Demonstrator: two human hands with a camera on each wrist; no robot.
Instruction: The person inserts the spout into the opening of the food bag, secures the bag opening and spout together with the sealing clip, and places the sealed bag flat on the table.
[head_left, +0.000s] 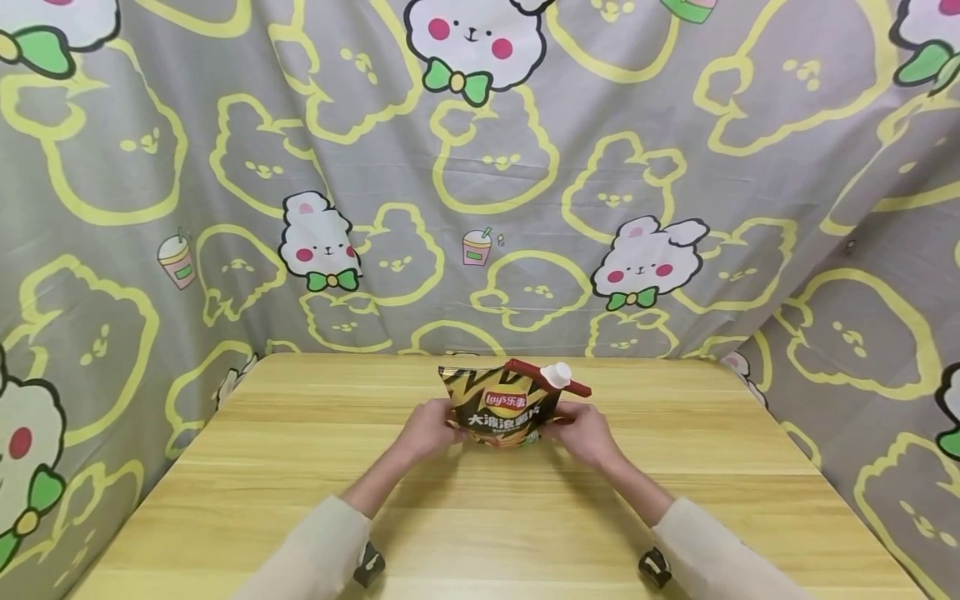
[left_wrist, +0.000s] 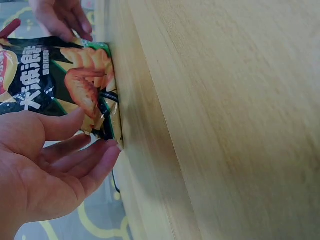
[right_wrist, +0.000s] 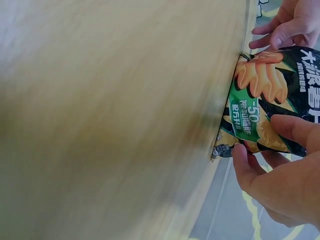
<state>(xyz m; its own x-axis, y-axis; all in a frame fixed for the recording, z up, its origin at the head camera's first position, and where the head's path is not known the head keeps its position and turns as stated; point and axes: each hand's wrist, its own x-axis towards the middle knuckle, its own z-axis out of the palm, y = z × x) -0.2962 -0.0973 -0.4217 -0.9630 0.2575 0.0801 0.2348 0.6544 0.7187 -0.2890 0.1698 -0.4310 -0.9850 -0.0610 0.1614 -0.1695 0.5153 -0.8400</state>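
Note:
A black and gold Lay's chip bag [head_left: 501, 421] stands upright towards the far side of the table, its bottom edge at the tabletop in both wrist views. Along its top runs a dark red sealing clip [head_left: 576, 388], tilted down to the right, with a white capped spout [head_left: 557, 374]. My left hand [head_left: 431, 429] grips the bag's left side, thumb on the printed front and fingers around the lower corner. On the opposite side, my right hand [head_left: 587, 433] pinches the bag between thumb and fingers. Parts of the fingers behind the bag are hidden.
The light wooden table [head_left: 510, 533] stretches on all sides of the bag. A grey curtain [head_left: 517, 183] with yellow outlines and white cartoon animals hangs behind and along both sides. A small black device [head_left: 369, 565] sits at the left wrist, another black device [head_left: 655, 567] at the right.

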